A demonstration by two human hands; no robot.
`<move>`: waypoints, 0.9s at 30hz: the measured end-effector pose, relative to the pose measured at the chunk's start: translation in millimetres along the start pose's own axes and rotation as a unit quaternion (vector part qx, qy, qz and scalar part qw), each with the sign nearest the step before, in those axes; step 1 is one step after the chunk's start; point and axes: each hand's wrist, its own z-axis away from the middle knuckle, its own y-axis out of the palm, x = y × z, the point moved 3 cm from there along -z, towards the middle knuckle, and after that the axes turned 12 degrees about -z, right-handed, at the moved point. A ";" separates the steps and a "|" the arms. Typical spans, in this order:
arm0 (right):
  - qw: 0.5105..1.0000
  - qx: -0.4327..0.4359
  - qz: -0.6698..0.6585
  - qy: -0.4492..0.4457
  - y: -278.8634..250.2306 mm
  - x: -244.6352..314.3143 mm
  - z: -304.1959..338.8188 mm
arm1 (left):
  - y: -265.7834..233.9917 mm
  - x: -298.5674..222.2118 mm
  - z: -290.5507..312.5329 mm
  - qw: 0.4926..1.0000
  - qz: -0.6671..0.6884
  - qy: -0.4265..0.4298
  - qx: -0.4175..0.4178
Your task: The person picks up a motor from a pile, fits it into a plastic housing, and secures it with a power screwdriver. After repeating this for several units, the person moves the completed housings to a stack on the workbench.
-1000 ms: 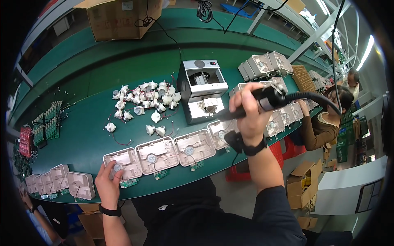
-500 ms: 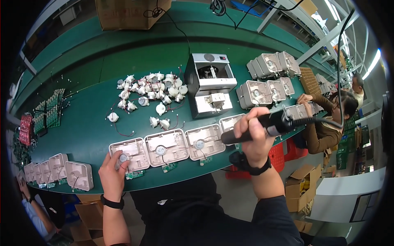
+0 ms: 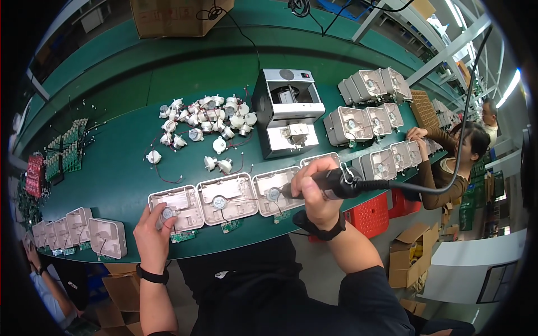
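Observation:
My left hand (image 3: pixel 151 235) rests at the leftmost white plastic housing (image 3: pixel 190 210) of a row on the green table. Its thumb and fingers close around a small round part (image 3: pixel 167 213) inside that housing. My right hand (image 3: pixel 318 193) grips a black corded electric screwdriver (image 3: pixel 330 183), held tilted with its front end pointing left. That end is close to the round part (image 3: pixel 273 194) in the third housing (image 3: pixel 277 208); I cannot tell whether they touch. Between them sits the second housing (image 3: pixel 240 211), with a wire and a green circuit board (image 3: pixel 230 226) at its front edge.
Behind the row are a pile of white round parts with wires (image 3: pixel 210 117) and a grey-black machine (image 3: pixel 288 112). Stacked housings (image 3: pixel 347 126) stand at right, near a co-worker's hands (image 3: pixel 416 134). More housings (image 3: pixel 107 238) and circuit boards (image 3: pixel 67 151) lie at left. Red stools (image 3: pixel 367 217) stand below.
My right hand has moved left and slightly down with the screwdriver, bringing its front end to the third housing. My left hand has stayed nearly in place.

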 end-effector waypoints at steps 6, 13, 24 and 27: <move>0.999 -0.019 -0.030 0.015 7.5 10.1 -7.4 | -0.3 2.7 1.5 1.000 -0.002 -0.002 0.005; 0.991 -0.037 -0.042 -0.125 -13.6 56.9 -72.4 | 2.7 -5.8 2.7 1.000 -0.017 -0.008 0.017; 0.996 -0.038 -0.063 -0.048 -3.6 54.8 -64.7 | 10.5 -21.0 4.5 1.000 -0.023 0.000 -0.003; 0.996 -0.008 -0.091 -0.018 3.8 59.4 -30.1 | 12.8 -19.9 0.9 1.000 -0.011 0.009 -0.013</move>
